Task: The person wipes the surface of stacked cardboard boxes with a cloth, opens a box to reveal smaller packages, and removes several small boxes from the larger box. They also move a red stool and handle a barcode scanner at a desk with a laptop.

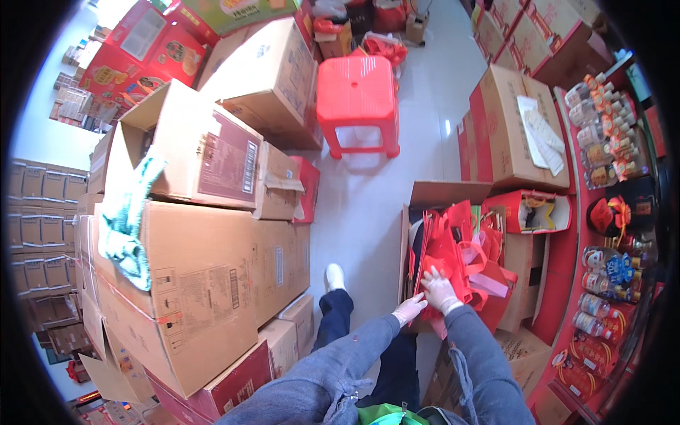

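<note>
Both gloved hands at red bags in open carton, lower right of centre.
Right hand point(440, 290) fingers clamped on a red bag point(448, 256); left hand point(409, 309) just beside, fingers together, touching carton point(405, 241) edge. Red stool point(356, 95) upper centre, stacked boxes point(205, 269) left.

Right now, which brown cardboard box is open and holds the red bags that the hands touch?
The open brown cardboard box directly ahead of both gloved hands, right of the white floor aisle; the others hold no red bags.

a shop stockroom: stacked cardboard boxes point(212, 276), bottles on red shelves point(602, 127), a red stool point(356, 92).
</note>
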`<act>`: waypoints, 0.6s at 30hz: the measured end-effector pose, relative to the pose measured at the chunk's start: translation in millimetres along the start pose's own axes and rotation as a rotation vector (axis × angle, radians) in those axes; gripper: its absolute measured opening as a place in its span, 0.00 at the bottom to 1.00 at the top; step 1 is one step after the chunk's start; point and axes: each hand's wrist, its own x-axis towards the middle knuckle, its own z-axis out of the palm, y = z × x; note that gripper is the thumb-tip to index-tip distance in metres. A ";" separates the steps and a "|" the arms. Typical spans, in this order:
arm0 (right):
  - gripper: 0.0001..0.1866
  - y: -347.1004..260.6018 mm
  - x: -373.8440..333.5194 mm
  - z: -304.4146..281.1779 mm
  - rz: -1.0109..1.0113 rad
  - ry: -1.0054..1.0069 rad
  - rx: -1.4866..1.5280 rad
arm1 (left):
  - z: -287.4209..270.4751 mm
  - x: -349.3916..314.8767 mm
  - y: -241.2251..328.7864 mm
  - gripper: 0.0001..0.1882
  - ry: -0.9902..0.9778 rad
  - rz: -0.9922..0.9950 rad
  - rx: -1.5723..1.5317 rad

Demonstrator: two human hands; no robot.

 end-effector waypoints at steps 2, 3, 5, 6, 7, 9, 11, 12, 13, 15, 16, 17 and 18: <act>0.17 -15.8 -13.5 -10.7 0.009 -0.016 -0.044 | -11.5 -10.7 18.6 0.35 0.031 0.053 0.032; 0.18 -24.9 -18.7 -16.3 0.034 -0.061 -0.086 | -19.5 -16.0 29.8 0.35 0.066 0.089 0.032; 0.19 -46.7 -26.9 -30.2 0.106 -0.123 -0.058 | -38.6 -29.4 54.1 0.35 0.138 0.131 0.037; 0.20 -57.4 -28.3 -39.8 0.133 -0.187 -0.039 | -51.5 -34.4 69.8 0.36 0.145 0.163 0.041; 0.20 -69.9 -27.6 -50.5 0.153 -0.202 -0.010 | -63.5 -41.0 86.1 0.36 0.163 0.169 0.035; 0.20 -95.8 -20.9 -76.0 0.178 -0.152 0.070 | -90.7 -58.5 119.3 0.38 0.206 0.241 0.091; 0.23 -120.8 -4.2 -104.8 0.243 -0.045 0.131 | -115.4 -77.6 151.3 0.37 0.232 0.293 0.088; 0.24 -132.2 9.3 -121.3 0.249 0.033 0.143 | -127.1 -86.6 168.0 0.38 0.260 0.312 0.108; 0.24 -144.0 22.4 -137.5 0.270 0.092 0.156 | -138.7 -95.1 184.5 0.38 0.293 0.331 0.114; 0.24 -163.9 48.4 -171.1 0.222 0.232 0.151 | -155.5 -114.0 209.9 0.37 0.395 0.403 0.063; 0.21 -173.9 62.6 -187.6 0.189 0.291 0.094 | -162.2 -123.6 220.1 0.37 0.404 0.434 -0.033; 0.18 -183.2 74.3 -203.2 0.165 0.339 0.044 | -166.8 -132.8 228.2 0.36 0.419 0.450 -0.127; 0.15 -191.0 83.8 -218.3 0.141 0.355 0.010 | -171.1 -140.6 235.8 0.33 0.490 0.471 -0.125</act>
